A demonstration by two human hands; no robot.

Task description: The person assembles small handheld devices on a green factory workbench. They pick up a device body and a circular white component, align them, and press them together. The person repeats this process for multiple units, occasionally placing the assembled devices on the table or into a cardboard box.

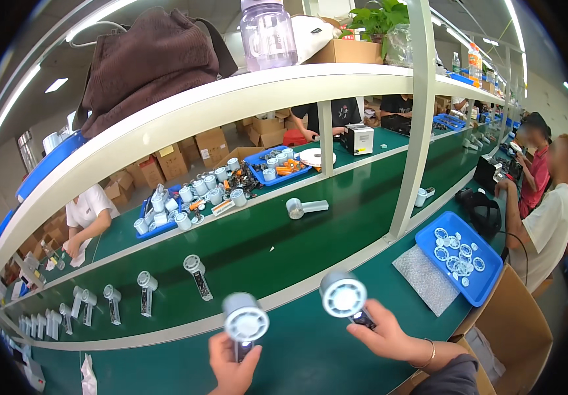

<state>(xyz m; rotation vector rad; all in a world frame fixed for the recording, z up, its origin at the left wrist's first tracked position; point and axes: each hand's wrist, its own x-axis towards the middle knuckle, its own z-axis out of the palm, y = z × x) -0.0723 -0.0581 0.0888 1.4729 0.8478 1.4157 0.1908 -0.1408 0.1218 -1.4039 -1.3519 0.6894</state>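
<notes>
My left hand (pixel 230 365) is closed around the handle of a pale-blue handheld fan (pixel 246 317), whose round head points up with its white grille facing me. In my right hand (pixel 384 334) is a second handheld fan (pixel 344 295), gripped by the handle, its head tilted to the left. Dark inner parts show in both handles below the heads. The two fans are apart, held above the green worktop (pixel 310 359) near its far rail. A bracelet (pixel 431 354) circles my right wrist.
Similar fans (pixel 146 289) stand in a row on the green belt (pixel 244 243). At right, a blue tray (pixel 488 289) holds round grilles beside bubble wrap (pixel 422 280) and a cardboard box (pixel 517 329). A white post (pixel 415 131) and shelf (pixel 264 92) rise ahead. Co-workers sit around.
</notes>
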